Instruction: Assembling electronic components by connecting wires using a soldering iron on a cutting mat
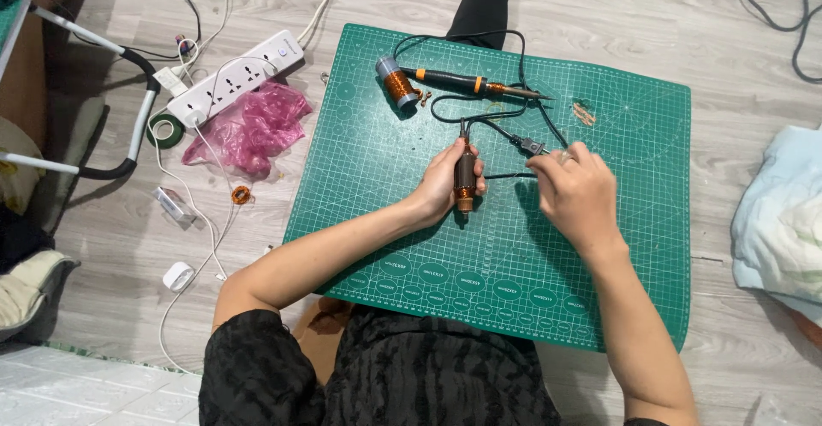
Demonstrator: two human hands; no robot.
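Left hand: the left hand is curled shut around a small dark coil bobbin, with copper wire wound at its lower end. It stands almost upright, just above the green cutting mat, near the middle.

Right hand: the right hand is pinched nearly shut. Its fingertips hold something thin beside a small metal plug end. I cannot tell if it is a fine wire or the black cord.

How the bobbin will handle: it looks small, light and hard. The copper wire looks thin and easy to bend or snap. The dark body is probably the best place to hold, not the wire.

Near the hands: the black cord loops over the mat right behind the bobbin and could snag.

Further up the mat: a soldering iron with a black and orange handle lies flat, tip pointing right. A second copper coil lies touching its handle end. Small copper scraps lie to the right.

Off the mat, left: a pink plastic bag, a white power strip, a roll of green tape, a little ring of copper wire and a white charger on the wooden floor.

Off the mat, right: a pale blue cloth, well apart.
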